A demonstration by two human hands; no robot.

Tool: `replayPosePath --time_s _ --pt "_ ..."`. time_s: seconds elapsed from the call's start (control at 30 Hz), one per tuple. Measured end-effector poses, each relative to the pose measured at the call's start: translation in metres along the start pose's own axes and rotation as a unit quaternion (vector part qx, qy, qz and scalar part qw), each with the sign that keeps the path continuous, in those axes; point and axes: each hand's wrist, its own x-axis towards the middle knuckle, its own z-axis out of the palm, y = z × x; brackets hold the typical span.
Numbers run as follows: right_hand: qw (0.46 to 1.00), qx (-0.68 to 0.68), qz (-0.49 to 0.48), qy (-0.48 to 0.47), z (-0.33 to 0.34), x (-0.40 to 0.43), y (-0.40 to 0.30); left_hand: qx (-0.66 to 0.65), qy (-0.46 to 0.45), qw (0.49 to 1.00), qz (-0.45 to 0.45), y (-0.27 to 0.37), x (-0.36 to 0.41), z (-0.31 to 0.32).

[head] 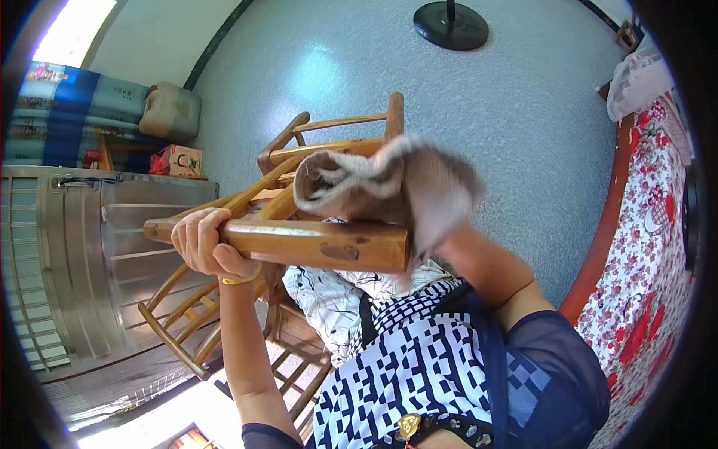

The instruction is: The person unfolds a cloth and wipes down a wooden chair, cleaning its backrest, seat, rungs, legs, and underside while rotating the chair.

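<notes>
A wooden chair [280, 241] with varnished rails lies tilted before me, one thick dark-knotted piece crossing towards the camera. My left hand [205, 241] is wrapped around this piece near its left end. At its right end, a grey-brown cloth [387, 191] is bunched against the wood, blurred by motion. My right hand [443, 196] is covered by the cloth, so its fingers are hidden; only the wrist and forearm show. White patterned fabric [325, 297] lies over my lap under the chair.
More wooden chairs [179, 314] stand at the lower left, by a metal cabinet [157, 219]. A plastic jerrycan [171, 111] and a small box [185, 161] are at the upper left. A round black stand base [451, 26] rests on the floor; a floral-covered bed [634, 269] is at right.
</notes>
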Motion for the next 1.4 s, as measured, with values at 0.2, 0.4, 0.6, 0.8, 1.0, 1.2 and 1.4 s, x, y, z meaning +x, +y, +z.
replayPosePath --time_s 0.2,0.4,0.6,0.8,1.0,1.2,1.4 --pt "0.793 0.599 0.095 -0.059 0.046 0.015 -0.002 -0.009 -0.005 1.0 0.001 0.004 -0.008 -0.005" --pt "0.911 0.383 0.1 -0.117 0.05 0.003 -0.006 0.001 -0.01 1.0 -0.019 0.003 -0.024 -0.015" --pt "0.937 0.3 0.148 -0.103 0.086 -0.034 0.069 -0.004 -0.033 0.999 -0.027 0.002 -0.026 -0.019" --pt "0.954 0.246 0.157 -0.064 0.115 -0.075 0.147 -0.011 -0.033 0.999 -0.032 0.0 -0.029 -0.018" --pt "0.986 0.11 0.116 -0.035 0.115 -0.08 0.129 -0.011 -0.027 0.999 -0.026 -0.002 -0.032 -0.017" --pt "0.927 0.35 0.113 0.072 0.093 -0.048 0.042 -0.019 -0.023 0.999 -0.029 -0.001 -0.031 -0.016" --pt "0.951 0.305 0.036 0.045 0.061 -0.024 -0.006 -0.024 -0.021 0.999 -0.028 -0.003 -0.037 -0.02"
